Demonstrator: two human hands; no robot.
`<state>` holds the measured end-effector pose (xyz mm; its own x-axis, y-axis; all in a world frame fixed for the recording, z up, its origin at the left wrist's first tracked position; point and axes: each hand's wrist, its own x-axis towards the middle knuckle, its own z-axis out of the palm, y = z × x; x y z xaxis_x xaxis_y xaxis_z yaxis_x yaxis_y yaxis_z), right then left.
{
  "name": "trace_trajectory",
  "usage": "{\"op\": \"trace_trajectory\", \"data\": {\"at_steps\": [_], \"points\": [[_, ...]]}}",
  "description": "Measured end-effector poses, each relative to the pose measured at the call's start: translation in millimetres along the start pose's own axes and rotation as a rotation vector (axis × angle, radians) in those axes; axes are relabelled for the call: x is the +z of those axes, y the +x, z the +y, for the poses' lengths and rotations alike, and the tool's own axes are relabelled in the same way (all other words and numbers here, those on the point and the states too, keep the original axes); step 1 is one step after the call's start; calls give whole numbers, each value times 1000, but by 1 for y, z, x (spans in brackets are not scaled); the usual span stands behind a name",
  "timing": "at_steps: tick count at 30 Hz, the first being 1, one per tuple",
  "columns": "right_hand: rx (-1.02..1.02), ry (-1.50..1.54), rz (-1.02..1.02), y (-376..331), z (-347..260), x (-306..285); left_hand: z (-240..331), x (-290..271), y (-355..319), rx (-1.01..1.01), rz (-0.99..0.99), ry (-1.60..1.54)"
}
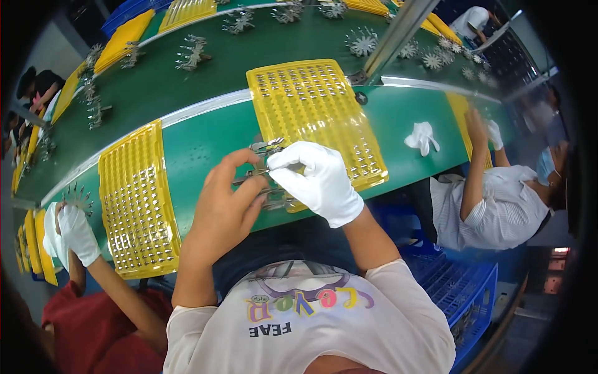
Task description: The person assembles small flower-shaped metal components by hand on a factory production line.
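Note:
My bare left hand (218, 212) is closed on a metal rack with several clip-like arms (268, 147), above the near edge of the green bench. My right hand (321, 187), in a white glove, pinches at one of the rack's arms from the right side. Whatever lies between its fingertips is too small and covered to name. Just beyond both hands lies a yellow ridged tray (293, 129). Rows of small metal parts (305, 81) fill its far end, and more sit at its near right corner.
Star-shaped metal racks (362, 43) stand on the dark green belt (274, 47) behind a pale rail. Another yellow tray (134, 181) lies left, beside a co-worker's gloved hands (78, 230). At right are a crumpled white glove (422, 138), a metal post (398, 37), another co-worker (498, 202) and blue crates (461, 305).

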<state>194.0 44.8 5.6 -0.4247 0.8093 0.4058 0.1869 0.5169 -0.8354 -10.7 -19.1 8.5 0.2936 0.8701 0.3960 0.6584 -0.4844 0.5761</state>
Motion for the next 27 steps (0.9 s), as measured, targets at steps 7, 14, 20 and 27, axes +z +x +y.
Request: {"op": "trace_trajectory", "data": {"at_steps": [7, 14, 20, 27], "points": [[138, -139, 333, -9, 88, -93, -6, -1, 1, 34, 117, 110], [343, -1230, -157, 17, 125, -129, -8, -8, 0, -132, 168, -85], [163, -1205, -241, 24, 145, -141, -11, -14, 2, -94, 203, -153], [313, -412, 33, 4, 89, -103, -19, -13, 8, -86, 131, -370]]}}
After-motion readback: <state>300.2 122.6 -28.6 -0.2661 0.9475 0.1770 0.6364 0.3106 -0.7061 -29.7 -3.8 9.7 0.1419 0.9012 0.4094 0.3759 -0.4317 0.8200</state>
